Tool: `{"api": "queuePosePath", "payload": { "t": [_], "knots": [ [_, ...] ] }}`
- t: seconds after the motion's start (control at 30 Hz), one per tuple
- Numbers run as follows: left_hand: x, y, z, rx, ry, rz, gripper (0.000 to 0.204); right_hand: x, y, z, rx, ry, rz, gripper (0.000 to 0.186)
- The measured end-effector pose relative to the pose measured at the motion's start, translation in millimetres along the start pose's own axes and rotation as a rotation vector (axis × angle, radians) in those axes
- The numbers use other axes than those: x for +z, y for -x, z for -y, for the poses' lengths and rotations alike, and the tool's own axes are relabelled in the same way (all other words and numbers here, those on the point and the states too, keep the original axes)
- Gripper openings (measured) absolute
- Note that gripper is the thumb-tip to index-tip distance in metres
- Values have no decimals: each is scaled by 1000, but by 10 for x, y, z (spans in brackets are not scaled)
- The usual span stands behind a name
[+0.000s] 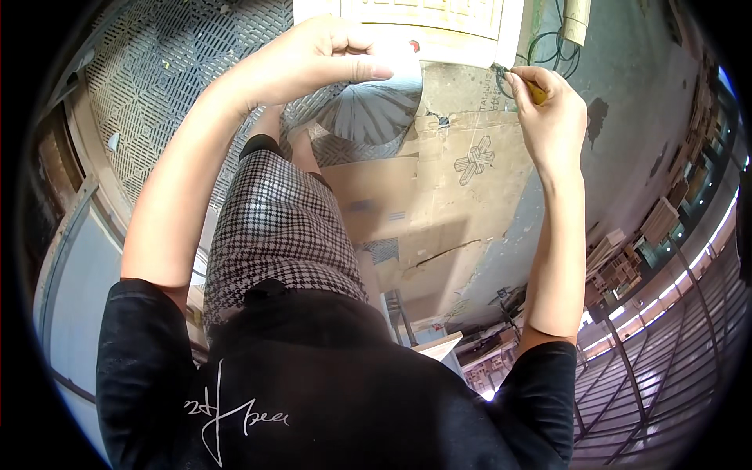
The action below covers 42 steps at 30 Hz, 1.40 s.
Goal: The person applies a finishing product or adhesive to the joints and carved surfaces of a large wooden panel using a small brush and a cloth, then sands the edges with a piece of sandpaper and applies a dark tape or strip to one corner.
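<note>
One bare right hand point(553, 111) in the head view has its grip closed, thumb and fingers pinched round a small, yellow-handled tool with a dark tip point(537, 92). From here, that tip looks near the lower corner of a cream panel with raised patterning point(429, 12); whether they touch, I can't tell. The tool strikes me as light and stiff, best taken by its handle, fingers kept back from the dark end, which could be sharp.

Well apart from it, the left hand point(323, 59) is at the upper edge of a rounded, white-and-grey piece with fan-like streaks point(371, 116). The thumb lies along the curled fingers, but I can't tell if that grip has the piece or is merely in front of it. I'd guess it is thin and light, perhaps easily creased, so a gentle hold at the rim would suit. The panel looks rigid, probably the heaviest thing here. Brown cardboard sheets point(442, 184) lie lower down, between the forearms.
</note>
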<state>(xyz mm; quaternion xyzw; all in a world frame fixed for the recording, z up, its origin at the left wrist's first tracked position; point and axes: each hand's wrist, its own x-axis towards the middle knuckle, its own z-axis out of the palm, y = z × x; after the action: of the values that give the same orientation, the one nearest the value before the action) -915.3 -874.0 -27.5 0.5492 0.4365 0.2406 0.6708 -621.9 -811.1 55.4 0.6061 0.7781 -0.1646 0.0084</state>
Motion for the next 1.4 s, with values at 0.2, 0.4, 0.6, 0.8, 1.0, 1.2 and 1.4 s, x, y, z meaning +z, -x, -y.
{"api": "queuePosePath", "payload": {
  "t": [0.2,0.4,0.6,0.8,1.0,1.2,1.4],
  "knots": [
    [3,0,-18,1,19,-11,26,-6,-11,-11,-73,60,-4,12],
    [10,3,-40,30,31,-36,24,-39,85,-153,-5,54,-57,13],
    [2,-3,-33,13,13,-26,24,-21,64,-59,120,-209,-41,16],
    [28,-18,-37,26,55,-45,24,75,84,-243,131,-363,-35,15],
    [15,-46,-13,40,9,-46,23,76,49,-188,81,-249,-46,14],
    [9,-54,12,38,-9,-35,22,32,-27,-85,-40,-27,-81,13],
    [15,-52,26,10,-6,-15,20,94,-15,0,-70,177,-96,12]
  ]
}}
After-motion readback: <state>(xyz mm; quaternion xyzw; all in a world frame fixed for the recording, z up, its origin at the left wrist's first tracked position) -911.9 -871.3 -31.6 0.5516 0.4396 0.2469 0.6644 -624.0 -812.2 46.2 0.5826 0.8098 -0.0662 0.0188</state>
